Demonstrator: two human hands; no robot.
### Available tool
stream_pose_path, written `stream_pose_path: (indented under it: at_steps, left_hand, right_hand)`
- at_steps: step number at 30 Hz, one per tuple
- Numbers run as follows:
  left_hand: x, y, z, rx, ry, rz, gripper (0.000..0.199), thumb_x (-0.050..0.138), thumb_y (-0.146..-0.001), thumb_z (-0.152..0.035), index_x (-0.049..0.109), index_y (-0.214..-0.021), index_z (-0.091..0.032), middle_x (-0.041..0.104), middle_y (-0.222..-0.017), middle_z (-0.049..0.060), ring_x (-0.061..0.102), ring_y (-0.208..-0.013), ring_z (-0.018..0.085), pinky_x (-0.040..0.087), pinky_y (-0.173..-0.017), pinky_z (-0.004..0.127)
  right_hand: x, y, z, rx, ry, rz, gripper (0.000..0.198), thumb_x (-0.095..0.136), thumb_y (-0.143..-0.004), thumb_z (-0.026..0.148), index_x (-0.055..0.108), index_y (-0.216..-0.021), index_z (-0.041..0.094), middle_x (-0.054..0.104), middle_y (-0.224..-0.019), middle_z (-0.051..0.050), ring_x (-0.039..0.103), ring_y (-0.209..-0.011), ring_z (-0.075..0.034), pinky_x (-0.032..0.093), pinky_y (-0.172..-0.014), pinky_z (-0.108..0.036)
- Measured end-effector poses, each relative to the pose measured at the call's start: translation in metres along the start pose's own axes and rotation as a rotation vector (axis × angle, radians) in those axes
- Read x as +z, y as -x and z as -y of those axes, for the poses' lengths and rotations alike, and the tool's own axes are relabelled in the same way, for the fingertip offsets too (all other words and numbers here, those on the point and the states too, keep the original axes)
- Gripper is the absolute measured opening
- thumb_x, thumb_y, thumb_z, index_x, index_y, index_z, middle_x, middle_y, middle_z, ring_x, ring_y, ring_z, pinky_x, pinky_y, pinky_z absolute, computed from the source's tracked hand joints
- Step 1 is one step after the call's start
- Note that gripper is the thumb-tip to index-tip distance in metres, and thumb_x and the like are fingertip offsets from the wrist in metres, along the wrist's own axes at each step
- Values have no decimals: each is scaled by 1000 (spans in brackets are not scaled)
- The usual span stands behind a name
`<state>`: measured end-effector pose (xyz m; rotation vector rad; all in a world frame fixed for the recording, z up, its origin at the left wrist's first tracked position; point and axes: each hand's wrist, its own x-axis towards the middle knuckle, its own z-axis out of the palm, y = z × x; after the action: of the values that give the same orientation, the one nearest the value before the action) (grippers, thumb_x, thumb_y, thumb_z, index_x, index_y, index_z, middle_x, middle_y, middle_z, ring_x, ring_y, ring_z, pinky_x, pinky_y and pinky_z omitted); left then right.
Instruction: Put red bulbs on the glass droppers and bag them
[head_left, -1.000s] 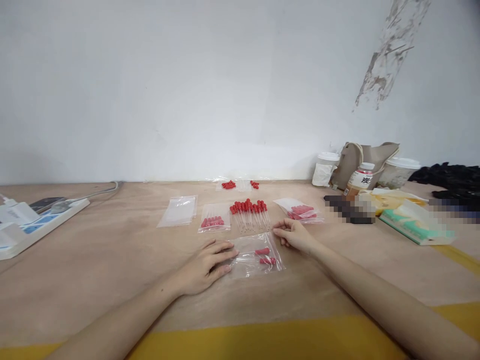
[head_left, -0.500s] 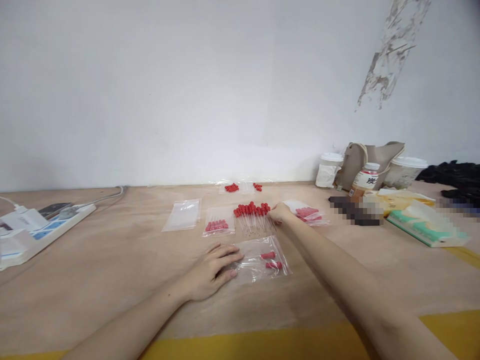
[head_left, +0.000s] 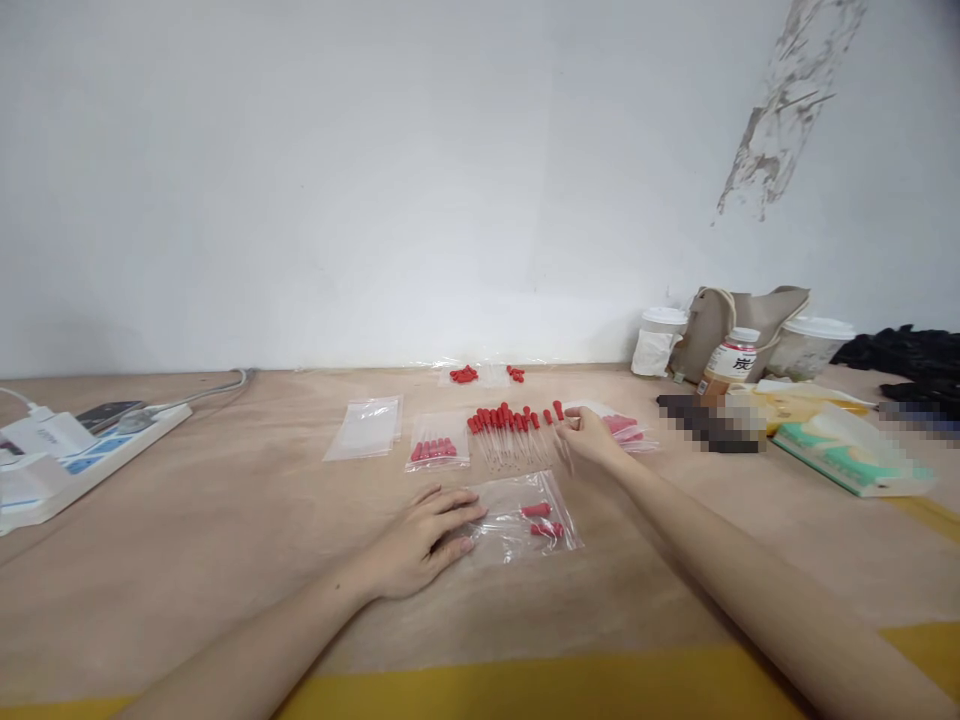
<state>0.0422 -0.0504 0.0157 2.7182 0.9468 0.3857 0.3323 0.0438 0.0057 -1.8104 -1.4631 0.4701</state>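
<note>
My left hand [head_left: 429, 535] lies flat with fingers spread, its fingertips on the left edge of a clear zip bag [head_left: 502, 545]. Two droppers with red rubber bulbs [head_left: 536, 510] lie inside that bag. Behind it a row of loose glass droppers [head_left: 504, 420] is spread side by side, red bulbs pointing away from me. At the row's right end my right hand [head_left: 589, 437] pinches one dropper [head_left: 558, 410] by its thin tube, with the bulb showing above the fingers. A filled bag of droppers [head_left: 433, 450] lies left of the row.
Flat zip bags [head_left: 365, 428] lie farther left. More filled bags [head_left: 624, 430] sit behind my right hand. Loose red bulbs [head_left: 463, 374] rest near the wall. A power strip [head_left: 97, 465] stands at left; a bottle [head_left: 731, 365], cups and a tissue pack [head_left: 847, 455] at right.
My right hand has drawn back slightly to the right with a dropper, lifting it from the row's right end. My left hand and the bag beneath it have stayed put.
</note>
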Motion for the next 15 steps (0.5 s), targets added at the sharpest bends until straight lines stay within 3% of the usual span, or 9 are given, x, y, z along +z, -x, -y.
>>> stream_pose_path:
  at_steps: [4,6,15]
  left_hand:
    - [1,0,1,6,5,-17,37,37,-90,-35,43,-126,-29,44,-129,3,37,-120,21,29,-101,41]
    - [2,0,1,10,7,-18,37,38,-90,-35,43,-126,-29,45,-128,3,37,-120,21,29,-101,41]
    - [2,0,3,0,-3,-14,37,36,-90,-38,43,-125,-31,43,-131,2,36,-120,21,31,-100,40]
  right_hand:
    - [-13,39,-6,-23,-427,50,67,52,-68,19,23,-128,15,51,-55,6,48,-40,-10,37,-37,-20]
    - [-16,55,-10,19,-628,45,70,54,-66,17,20,-127,19,50,-54,8,47,-38,-10,38,-35,-19]
    - [-6,76,-11,261,-1039,101,24,54,-76,19,35,-90,23,57,-60,1,59,-52,-12,51,-56,-25]
